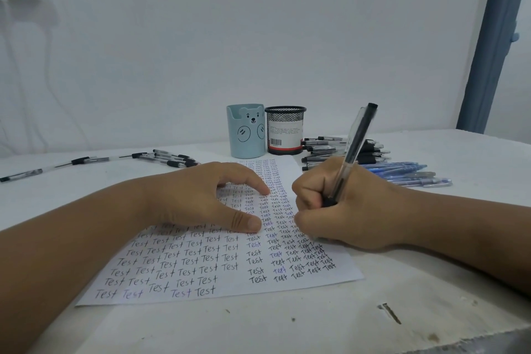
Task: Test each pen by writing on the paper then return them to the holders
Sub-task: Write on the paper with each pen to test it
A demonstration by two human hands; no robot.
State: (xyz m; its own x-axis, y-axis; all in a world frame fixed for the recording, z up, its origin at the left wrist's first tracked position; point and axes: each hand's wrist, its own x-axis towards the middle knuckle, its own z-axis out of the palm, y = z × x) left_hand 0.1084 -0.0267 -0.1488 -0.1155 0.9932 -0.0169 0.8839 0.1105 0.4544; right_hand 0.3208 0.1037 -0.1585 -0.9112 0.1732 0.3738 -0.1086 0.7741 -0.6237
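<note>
Right under my wrists lies the paper point(201, 276), nearly filled with rows of "Test", and my left hand point(198, 198) is flat on it, fingers relaxed and a little spread, thumb and forefinger tips pressing the sheet to pin it. Just right of that thumb my right hand point(339, 207) is curled tight, fingers pinching the pen point(352, 152) low on its dark grip, clear barrel leaning up and away from my knuckles; the tip is hidden behind my fingers, so I can't tell if it's touching, but this looks like mid-word along the right edge of the sheet. This pen should be light, stiff and a bit slick on the clear plastic, so the grip section by my fingertips is the place to hold it. The sheet is thin and would slide or buckle without that left hand on it. Beyond my right knuckles sits a pile of dark pens point(342, 149), with blue pens point(408, 174) just to the right of them. Past my left fingertips, further out, more loose pens point(169, 158) are scattered. Straight ahead, beyond both hands, stand the blue bear cup point(246, 132) and the black mesh holder point(285, 131), touching side by side; neither shows a pen sticking out, so returning them looks mostly still ahead.
</note>
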